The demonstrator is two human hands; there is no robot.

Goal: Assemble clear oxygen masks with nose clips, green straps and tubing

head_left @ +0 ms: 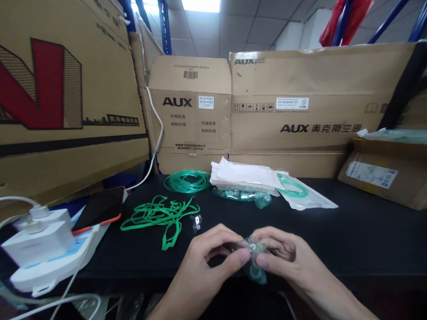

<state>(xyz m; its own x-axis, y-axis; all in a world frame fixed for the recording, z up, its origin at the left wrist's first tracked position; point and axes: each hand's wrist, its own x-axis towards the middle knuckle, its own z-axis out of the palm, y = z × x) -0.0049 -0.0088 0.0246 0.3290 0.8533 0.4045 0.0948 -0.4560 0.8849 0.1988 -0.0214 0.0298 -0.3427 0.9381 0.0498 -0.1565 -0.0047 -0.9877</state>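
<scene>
At my far left a white power strip (43, 262) sits on the edge of the black bench (350, 235), with white chargers plugged into it and white cables trailing off. Just beside it lies a dark phone (100, 208) in an orange case, screen off. Further along, a loose tangle of flat green straps (160, 215) is spread on the bench, and behind it, near the cardboard boxes (193, 111) stacked along the back, rests a coil of green tubing (187, 181). A small clear clip (196, 222) lies just right of the straps. My left hand (203, 262) comes up from the near edge, fingers curled, thumb and forefinger pinching a clear, green-tinted plastic mask (255, 264). The mask is held between both hands just above the front edge of the bench, near the middle. My right hand (287, 258) meets it from the other side, thumb and fingertips pressed on the same piece, so the two thumbs almost touch. Behind my hands, a pile of clear plastic bags (247, 175) covers more green-tinted masks (240, 194), and one sealed bag (303, 195) with tubing inside lies to their right. At the far right a brown box (383, 178) with a white label rests on the bench.
</scene>
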